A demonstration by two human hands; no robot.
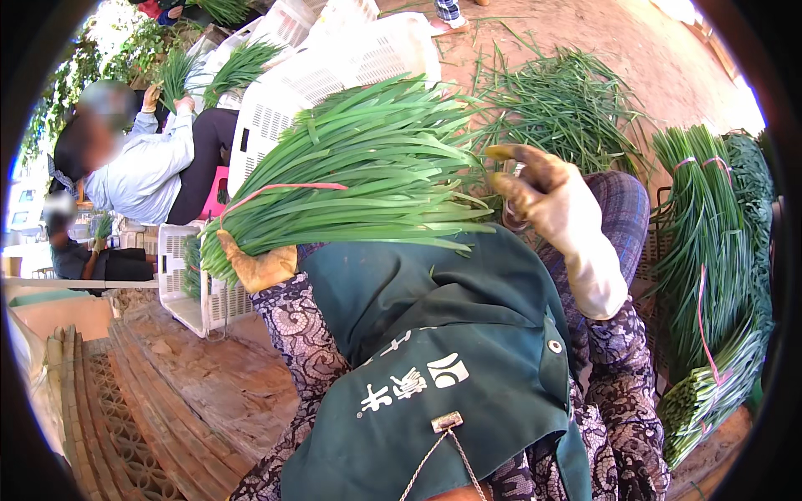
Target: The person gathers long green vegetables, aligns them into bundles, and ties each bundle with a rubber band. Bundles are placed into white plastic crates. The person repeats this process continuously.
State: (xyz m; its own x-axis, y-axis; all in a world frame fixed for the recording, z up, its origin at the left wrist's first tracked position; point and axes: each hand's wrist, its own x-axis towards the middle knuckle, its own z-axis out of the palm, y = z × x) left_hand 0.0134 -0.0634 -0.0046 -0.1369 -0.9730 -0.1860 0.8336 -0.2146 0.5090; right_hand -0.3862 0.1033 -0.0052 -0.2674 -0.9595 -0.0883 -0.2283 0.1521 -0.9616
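Note:
My left hand [260, 260], in a stained yellowish glove, grips a thick bunch of garlic chives [369, 169] near its cut base. A pink tie [282, 188] lies across the bunch close to that hand, one end loose over the leaves. The leaf tips fan out to the right, above my lap. My right hand [545, 194] wears a pale glove with dirty fingertips. Its fingers are bent and apart just beyond the leaf tips, with no leaves visibly in them. A small shiny thing shows behind these fingers, too hidden to name. A dark green apron [426, 282] covers my lap.
Loose chive leaves [564, 106] lie heaped on the ground ahead. White plastic crates [338, 69] stand at the front left, another crate [216, 307] at left. Tied chive bundles [708, 250] are stacked at my right. A co-worker [144, 163] sits at left holding chives; others are farther off.

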